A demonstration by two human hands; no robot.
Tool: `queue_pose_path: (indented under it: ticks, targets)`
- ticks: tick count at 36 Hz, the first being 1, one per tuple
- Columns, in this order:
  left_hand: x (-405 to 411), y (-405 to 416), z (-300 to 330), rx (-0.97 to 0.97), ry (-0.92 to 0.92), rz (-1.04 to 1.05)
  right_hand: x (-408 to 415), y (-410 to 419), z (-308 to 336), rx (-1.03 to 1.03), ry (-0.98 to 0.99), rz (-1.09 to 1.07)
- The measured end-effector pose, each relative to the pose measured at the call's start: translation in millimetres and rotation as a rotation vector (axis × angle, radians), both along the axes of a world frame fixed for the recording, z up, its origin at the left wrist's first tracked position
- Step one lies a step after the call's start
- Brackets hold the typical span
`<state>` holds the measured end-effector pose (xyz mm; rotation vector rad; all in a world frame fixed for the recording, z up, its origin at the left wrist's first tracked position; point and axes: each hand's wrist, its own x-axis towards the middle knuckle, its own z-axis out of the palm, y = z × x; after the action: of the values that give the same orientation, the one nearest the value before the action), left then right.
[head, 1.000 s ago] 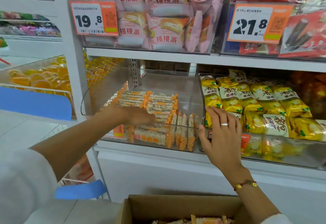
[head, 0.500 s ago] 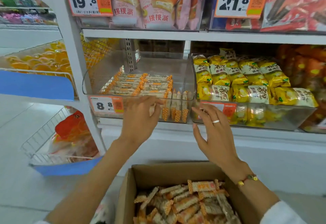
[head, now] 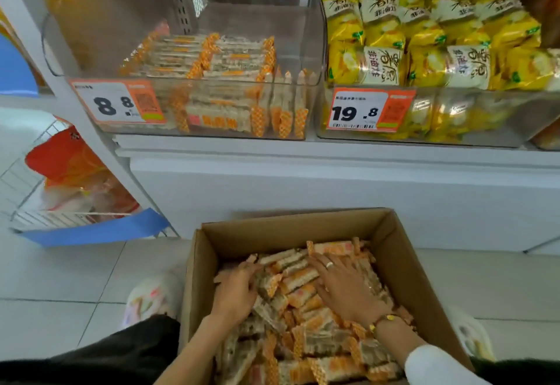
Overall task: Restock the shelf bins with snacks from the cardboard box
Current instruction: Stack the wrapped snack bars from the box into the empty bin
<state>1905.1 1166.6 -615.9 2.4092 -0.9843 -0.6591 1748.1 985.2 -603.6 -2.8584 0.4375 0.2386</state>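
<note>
Both hands are down inside the cardboard box (head: 391, 233), which sits on the floor directly under them, its far wall just beyond the fingertips; the left hand (head: 239, 286) lies on the heap of orange-and-white snack bars (head: 306, 345) with its fingers bent over the packets, though whether it actually grips one I cannot tell; the right hand (head: 342, 281), ring on one finger and bracelet at the wrist, rests flat on the pile with fingers spread wide, pressing on the wrappers and holding nothing. Above and beyond the hands stands the clear shelf bin (head: 315, 36), part filled with the same bars, a price tag reading 8.8 (head: 116, 102) on its front; to the right of it, beyond the right hand, a second bin (head: 500, 118) holds yellow snack bags (head: 424, 39) behind a 19.8 tag (head: 369, 110).
</note>
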Motion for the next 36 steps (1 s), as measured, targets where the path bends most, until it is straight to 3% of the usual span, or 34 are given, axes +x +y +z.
queue_pose_path:
  ticks: [3, 9, 13, 17, 21, 25, 30, 36]
  targets:
    - [0.3, -10.5, -15.8, 0.045, 0.046, -0.099, 5.8, -1.7, -19.4, 0.042, 0.112, 0.011]
    - [1.0, -25.6, -29.8, 0.180, -0.069, -0.285, 23.2, -5.5, -51.2, 0.103, 0.304, 0.129]
    - [5.3, -20.9, -43.1, 0.172, -0.060, -0.263, 30.4, -8.4, -51.2, 0.035, 0.231, 0.137]
    - [11.3, -22.9, -32.6, 0.133, 0.022, -0.151, 27.3, -4.8, -53.9, -0.046, 0.093, 0.186]
    - [15.2, -29.5, -7.1, 0.018, 0.194, -0.059, 25.2, 6.3, -62.9, -0.140, 0.105, 0.171]
    - [20.8, -36.6, 30.8, -0.092, 0.411, 0.109, 23.4, 11.3, -41.9, -0.153, 0.097, 0.144]
    - [24.6, -36.9, 69.9, -0.216, 0.812, 0.439, 16.0, 7.1, -9.8, -0.081, 0.036, 0.125]
    - [19.6, -22.7, 87.5, -0.196, 0.767, 0.432, -1.1, 21.7, 10.4, 0.002, 0.160, 0.122]
